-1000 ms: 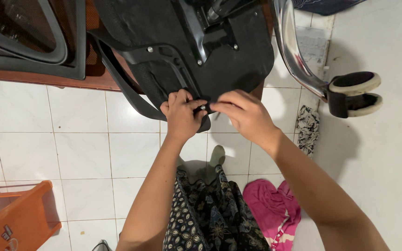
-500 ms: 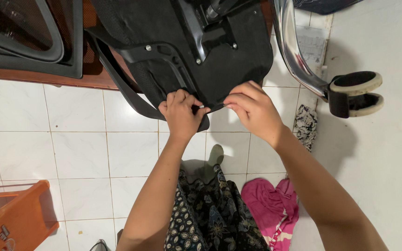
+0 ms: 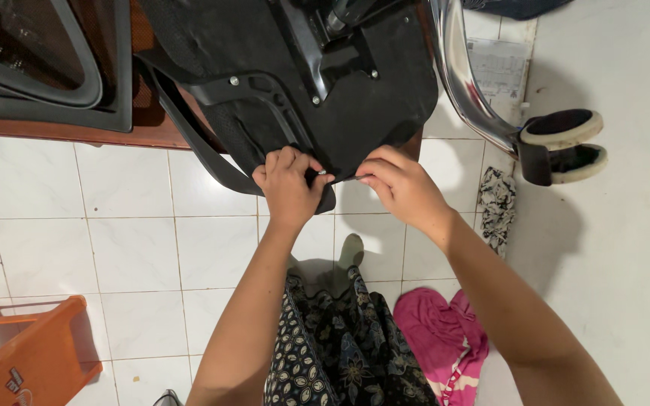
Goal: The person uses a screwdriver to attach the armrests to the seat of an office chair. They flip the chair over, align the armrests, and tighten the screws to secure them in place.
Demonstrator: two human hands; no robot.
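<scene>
Here, our left hand [image 3: 286,180] & right hand [image 3: 399,188] pinch the seat [image 3: 355,128] edge, fingers curled tight; grip could slip if fabric pulls back.

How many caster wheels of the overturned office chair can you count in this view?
2: both caster wheels sit side by side at the end of the chrome leg, on the right, above the white floor. Other legs and their casters may lie outside the frame.

The left hand [image 3: 287,183] is gripping the near edge of an upturned black chair seat [image 3: 295,83], fist closed. The right hand [image 3: 400,186] is pinching the same edge just beside it. A chrome leg with castor wheels [image 3: 562,143] is lying far right; an orange stool [image 3: 28,357] is sitting near left.
</scene>
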